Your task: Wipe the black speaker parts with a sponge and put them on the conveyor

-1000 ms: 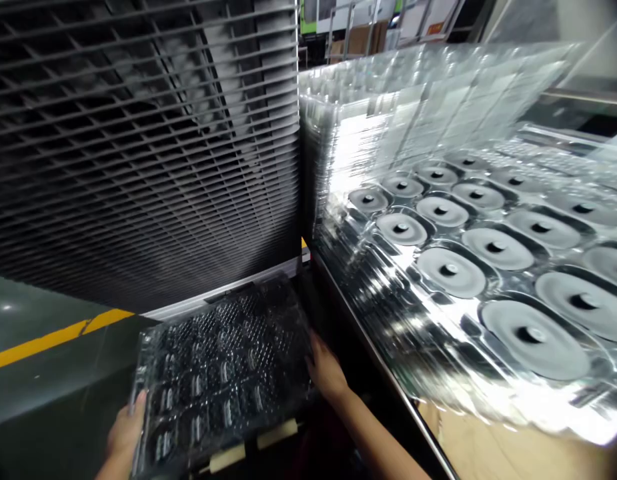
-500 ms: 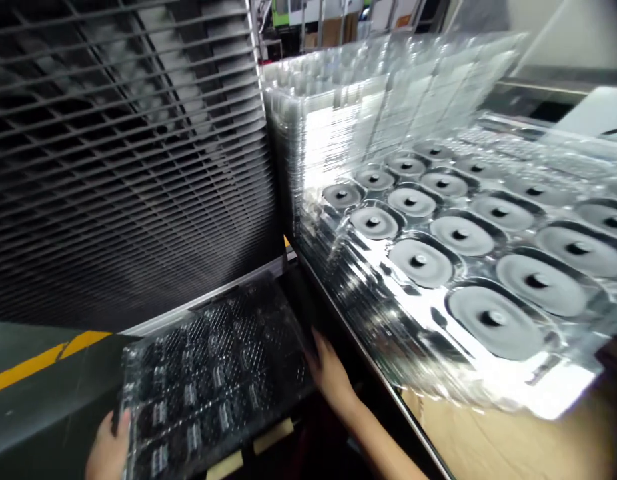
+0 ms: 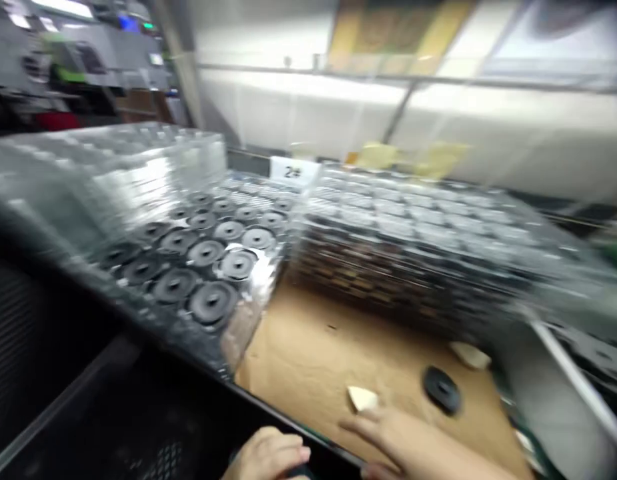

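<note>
The picture is smeared by motion. My left hand sits at the front edge of the table with its fingers curled; something dark shows under them that I cannot make out. My right hand lies flat on the brown cardboard with fingers stretched leftward, holding nothing. Just beyond its fingertips lies a small white piece. A loose black disc rests on the cardboard a little farther right. A stack of clear trays holding rows of black discs stands to the left.
A taller stack of clear trays rises at the far left and a wide stack fills the right. A "2#" label stands behind them. Another white piece lies near the right stack. A dark grid crate is at lower left.
The view has swung up and to the right, from the dark tray near the floor to the tabletop. Both hands have left that tray and are now at the table's front edge.
</note>
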A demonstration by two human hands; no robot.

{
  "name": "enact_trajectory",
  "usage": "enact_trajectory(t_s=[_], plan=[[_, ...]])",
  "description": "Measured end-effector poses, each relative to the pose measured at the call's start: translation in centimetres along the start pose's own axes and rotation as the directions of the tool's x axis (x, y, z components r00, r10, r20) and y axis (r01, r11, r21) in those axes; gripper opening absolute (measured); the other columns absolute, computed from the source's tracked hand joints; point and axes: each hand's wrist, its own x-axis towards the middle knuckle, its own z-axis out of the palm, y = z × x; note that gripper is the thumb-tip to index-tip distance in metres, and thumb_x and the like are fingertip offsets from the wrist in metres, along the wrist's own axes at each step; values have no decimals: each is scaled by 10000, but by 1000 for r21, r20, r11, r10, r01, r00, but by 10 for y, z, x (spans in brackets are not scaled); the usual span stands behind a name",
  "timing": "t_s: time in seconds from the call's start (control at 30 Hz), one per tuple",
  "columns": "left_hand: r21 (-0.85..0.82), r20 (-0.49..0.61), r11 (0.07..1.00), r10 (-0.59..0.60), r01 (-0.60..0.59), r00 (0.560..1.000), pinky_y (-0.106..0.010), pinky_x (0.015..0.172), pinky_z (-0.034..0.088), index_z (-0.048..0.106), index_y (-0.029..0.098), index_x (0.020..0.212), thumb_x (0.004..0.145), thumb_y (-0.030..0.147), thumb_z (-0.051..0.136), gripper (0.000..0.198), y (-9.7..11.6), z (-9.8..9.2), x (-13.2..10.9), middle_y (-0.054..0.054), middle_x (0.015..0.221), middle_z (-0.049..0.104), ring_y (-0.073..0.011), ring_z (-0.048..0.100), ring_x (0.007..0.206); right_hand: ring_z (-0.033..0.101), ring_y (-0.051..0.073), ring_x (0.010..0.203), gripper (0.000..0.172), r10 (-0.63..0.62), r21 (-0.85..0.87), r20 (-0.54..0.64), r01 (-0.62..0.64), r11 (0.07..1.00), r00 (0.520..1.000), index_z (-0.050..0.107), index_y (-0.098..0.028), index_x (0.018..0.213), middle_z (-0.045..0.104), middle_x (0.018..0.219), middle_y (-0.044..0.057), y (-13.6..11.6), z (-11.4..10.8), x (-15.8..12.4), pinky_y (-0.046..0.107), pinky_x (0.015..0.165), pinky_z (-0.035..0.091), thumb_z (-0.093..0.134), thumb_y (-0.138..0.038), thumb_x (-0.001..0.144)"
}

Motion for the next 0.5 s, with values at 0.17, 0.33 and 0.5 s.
enact_trajectory(t_s=[0.17,0.33,0.5], plan=[[-72,138,996,-37,47,990,-241,778,559,607,255,1076,843,209,501,260,-17,40,98,-50,1030,718,-158,670,916,622,276,914,399,346,-143,-312,-403,904,885,630,-255,1119,679,990,77,62,-89,-76,433,829,467,670,-236,722],[70,52,958,-281,277,958,-389,734,592,572,134,1066,861,215,437,259,-26,71,104,-162,1005,708,-249,685,896,556,205,1020,241,612,-46,-612,-795,604,501,574,-160,1083,571,1136,70,158,-185,-166,441,874,448,534,-294,886],[73,53,959,-277,273,959,-356,725,598,608,190,1020,850,271,439,254,-35,72,93,-91,982,727,-230,692,878,545,198,1047,259,649,118,-724,-885,450,233,553,-176,1125,541,1183,70,222,-246,-223,417,877,453,419,-302,942]])
